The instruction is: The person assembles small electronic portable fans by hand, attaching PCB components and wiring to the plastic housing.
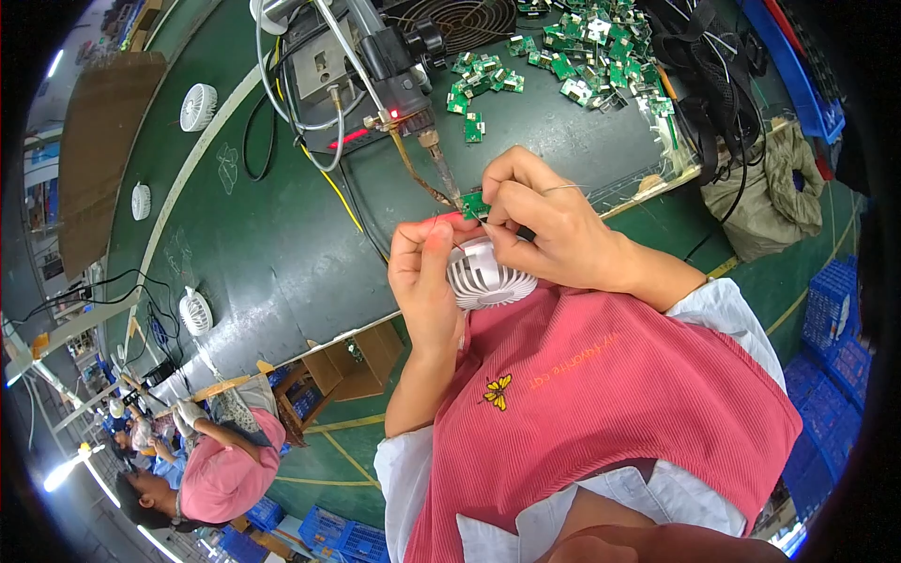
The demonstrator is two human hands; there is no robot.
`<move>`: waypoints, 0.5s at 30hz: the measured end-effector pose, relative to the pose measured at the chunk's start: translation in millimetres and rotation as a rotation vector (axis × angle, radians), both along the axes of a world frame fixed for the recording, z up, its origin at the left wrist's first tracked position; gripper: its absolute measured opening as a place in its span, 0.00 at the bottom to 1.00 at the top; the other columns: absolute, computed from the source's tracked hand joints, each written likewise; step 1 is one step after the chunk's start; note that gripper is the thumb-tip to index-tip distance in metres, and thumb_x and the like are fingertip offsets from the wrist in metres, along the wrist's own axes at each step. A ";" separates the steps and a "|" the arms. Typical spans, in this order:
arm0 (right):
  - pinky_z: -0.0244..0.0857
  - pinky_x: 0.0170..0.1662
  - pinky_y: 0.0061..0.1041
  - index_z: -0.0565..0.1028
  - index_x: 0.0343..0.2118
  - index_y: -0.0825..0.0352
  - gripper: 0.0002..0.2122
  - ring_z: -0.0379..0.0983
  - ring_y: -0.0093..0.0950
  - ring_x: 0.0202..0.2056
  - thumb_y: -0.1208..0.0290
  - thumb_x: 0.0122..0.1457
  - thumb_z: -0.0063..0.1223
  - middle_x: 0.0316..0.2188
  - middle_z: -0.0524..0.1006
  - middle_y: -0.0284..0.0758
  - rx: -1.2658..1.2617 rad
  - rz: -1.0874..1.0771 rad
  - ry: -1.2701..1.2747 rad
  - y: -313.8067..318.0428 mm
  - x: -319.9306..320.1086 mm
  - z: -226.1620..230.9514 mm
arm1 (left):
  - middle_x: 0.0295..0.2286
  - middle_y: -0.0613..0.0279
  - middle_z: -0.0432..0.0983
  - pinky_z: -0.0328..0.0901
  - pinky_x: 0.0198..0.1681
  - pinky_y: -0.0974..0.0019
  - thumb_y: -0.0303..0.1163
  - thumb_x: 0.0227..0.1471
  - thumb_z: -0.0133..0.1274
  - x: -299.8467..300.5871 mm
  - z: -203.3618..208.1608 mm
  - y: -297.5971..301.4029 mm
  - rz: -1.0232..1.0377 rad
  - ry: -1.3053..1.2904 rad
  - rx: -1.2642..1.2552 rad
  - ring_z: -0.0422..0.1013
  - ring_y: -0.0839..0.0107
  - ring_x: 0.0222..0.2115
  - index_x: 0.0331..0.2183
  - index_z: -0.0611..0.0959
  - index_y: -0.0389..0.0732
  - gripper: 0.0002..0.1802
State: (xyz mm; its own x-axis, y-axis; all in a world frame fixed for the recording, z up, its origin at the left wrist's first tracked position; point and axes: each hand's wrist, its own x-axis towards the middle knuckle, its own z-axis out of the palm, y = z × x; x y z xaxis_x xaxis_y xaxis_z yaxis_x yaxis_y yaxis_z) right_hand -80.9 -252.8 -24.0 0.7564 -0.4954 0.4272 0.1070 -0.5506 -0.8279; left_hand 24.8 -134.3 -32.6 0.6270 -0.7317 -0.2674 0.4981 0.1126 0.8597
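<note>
My right hand [554, 220] is closed, its thumb and fingertips pinching a small green circuit board [473, 205] at the table's edge. The tip of a mounted soldering iron [445, 171] comes down at the board's left end, beside a thin brownish feed tube [410, 159]. My left hand [427, 272] is closed too, thumb against index finger on a thin dark wire just below the board. Red light falls on its fingertips. Under both hands sits a white handheld fan head [488, 278] with a slatted cage, close against my red apron [601, 385].
Many loose green circuit boards [601, 47] lie at the far right of the table. The soldering machine [375, 56] stands ahead, with cables [343, 202] running past it. White fans [195, 311] are spaced along the left side. Another person [230, 469] works at the lower left.
</note>
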 end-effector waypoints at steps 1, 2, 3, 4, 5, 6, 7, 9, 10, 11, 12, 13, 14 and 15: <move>0.64 0.26 0.20 0.66 0.23 0.70 0.08 0.68 0.25 0.25 0.86 0.40 0.53 0.32 0.66 0.39 0.017 0.004 0.013 0.3 -0.4 0.7 | 0.30 0.56 0.75 0.66 0.36 0.73 0.26 0.55 0.46 0.1 -0.1 0.2 0.001 -0.001 0.000 0.72 0.73 0.30 0.30 0.71 0.36 0.04; 0.64 0.26 0.20 0.66 0.24 0.70 0.08 0.68 0.25 0.25 0.86 0.41 0.52 0.32 0.66 0.39 0.034 0.008 0.027 0.6 -0.8 1.2 | 0.30 0.56 0.75 0.66 0.36 0.73 0.26 0.55 0.46 0.2 -0.2 0.5 -0.002 0.004 0.000 0.72 0.73 0.30 0.30 0.71 0.36 0.04; 0.64 0.26 0.20 0.66 0.24 0.70 0.08 0.68 0.25 0.25 0.86 0.41 0.52 0.32 0.66 0.39 0.033 0.008 0.026 0.9 -1.2 1.0 | 0.30 0.56 0.75 0.66 0.36 0.73 0.26 0.55 0.46 0.2 -0.2 0.6 -0.006 0.009 0.001 0.72 0.73 0.30 0.30 0.71 0.36 0.04; 0.64 0.25 0.20 0.66 0.25 0.70 0.08 0.67 0.25 0.25 0.85 0.42 0.52 0.32 0.66 0.39 0.093 0.013 0.037 1.4 -1.8 0.5 | 0.30 0.56 0.75 0.66 0.36 0.73 0.26 0.55 0.46 0.0 -0.1 0.6 -0.005 0.008 0.000 0.72 0.73 0.30 0.30 0.71 0.36 0.04; 0.64 0.25 0.20 0.66 0.26 0.70 0.08 0.67 0.25 0.25 0.85 0.43 0.52 0.32 0.66 0.38 0.153 0.017 0.048 1.5 -2.3 0.1 | 0.30 0.55 0.75 0.67 0.35 0.72 0.26 0.55 0.46 -0.2 0.0 0.6 -0.013 0.021 -0.002 0.72 0.73 0.30 0.30 0.71 0.36 0.04; 0.64 0.25 0.20 0.66 0.26 0.70 0.08 0.67 0.25 0.25 0.85 0.43 0.52 0.32 0.66 0.38 0.152 0.018 0.047 1.0 -3.0 -0.1 | 0.29 0.55 0.75 0.67 0.35 0.72 0.27 0.55 0.47 -0.4 0.2 0.7 -0.021 0.034 -0.003 0.73 0.72 0.30 0.30 0.72 0.36 0.04; 0.64 0.24 0.20 0.66 0.26 0.70 0.08 0.66 0.25 0.25 0.84 0.44 0.53 0.32 0.66 0.38 0.161 0.014 0.047 0.4 -3.7 -0.4 | 0.29 0.55 0.75 0.67 0.35 0.72 0.27 0.55 0.47 -0.2 0.6 1.0 -0.020 0.034 -0.004 0.73 0.72 0.30 0.30 0.72 0.36 0.04; 0.63 0.24 0.20 0.66 0.26 0.70 0.08 0.65 0.25 0.25 0.84 0.44 0.53 0.31 0.66 0.38 0.168 0.012 0.046 -1.0 -5.2 -1.5 | 0.28 0.55 0.76 0.68 0.34 0.71 0.27 0.55 0.47 0.4 1.5 2.0 -0.056 0.055 0.005 0.73 0.71 0.29 0.31 0.72 0.35 0.04; 0.62 0.24 0.19 0.66 0.26 0.69 0.08 0.65 0.24 0.25 0.83 0.45 0.53 0.31 0.66 0.38 0.164 0.006 0.053 -1.9 -6.1 -2.5 | 0.28 0.55 0.76 0.68 0.34 0.71 0.27 0.55 0.47 1.2 1.2 3.3 -0.054 0.055 0.004 0.73 0.71 0.29 0.31 0.72 0.35 0.04; 0.61 0.25 0.18 0.66 0.26 0.69 0.08 0.64 0.24 0.25 0.83 0.45 0.54 0.31 0.65 0.37 0.160 0.001 0.060 -2.9 -7.0 -3.3 | 0.27 0.55 0.76 0.69 0.34 0.70 0.26 0.54 0.48 2.6 0.2 5.3 -0.076 0.061 0.019 0.73 0.71 0.29 0.32 0.73 0.35 0.05; 0.61 0.25 0.18 0.66 0.26 0.69 0.08 0.64 0.24 0.25 0.83 0.45 0.54 0.31 0.65 0.37 0.159 0.005 0.060 -3.8 -8.0 -3.5 | 0.26 0.55 0.76 0.69 0.34 0.70 0.26 0.54 0.48 4.3 -0.4 7.3 -0.094 0.067 0.034 0.74 0.70 0.29 0.33 0.73 0.35 0.05; 0.61 0.25 0.18 0.67 0.26 0.69 0.08 0.64 0.24 0.25 0.83 0.45 0.54 0.30 0.65 0.37 0.175 0.018 0.070 -4.8 -9.1 -3.5 | 0.26 0.55 0.76 0.69 0.34 0.70 0.26 0.54 0.48 5.8 -0.9 8.6 -0.090 0.066 0.034 0.74 0.70 0.29 0.33 0.73 0.35 0.05; 0.61 0.25 0.18 0.67 0.26 0.69 0.07 0.64 0.23 0.25 0.83 0.45 0.54 0.30 0.65 0.37 0.191 0.031 0.079 -5.5 -9.9 -3.6 | 0.26 0.55 0.76 0.69 0.34 0.70 0.26 0.54 0.48 7.3 -1.4 9.9 -0.093 0.065 0.060 0.74 0.70 0.29 0.33 0.74 0.34 0.05; 0.61 0.25 0.18 0.67 0.26 0.69 0.07 0.64 0.23 0.25 0.83 0.45 0.54 0.30 0.65 0.37 0.190 0.034 0.081 -5.5 -10.6 -3.7 | 0.25 0.55 0.76 0.69 0.34 0.70 0.26 0.54 0.48 8.7 -2.1 11.0 -0.098 0.066 0.087 0.74 0.70 0.29 0.33 0.74 0.34 0.05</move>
State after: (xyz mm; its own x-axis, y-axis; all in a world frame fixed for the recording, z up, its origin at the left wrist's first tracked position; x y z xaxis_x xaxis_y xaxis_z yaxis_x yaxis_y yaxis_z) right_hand -91.5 -258.3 -27.7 0.8018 -0.5353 0.2658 0.0520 -0.3806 -0.9233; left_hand 33.5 -123.3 -34.7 0.5323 -0.7612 -0.3704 0.5588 -0.0127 0.8292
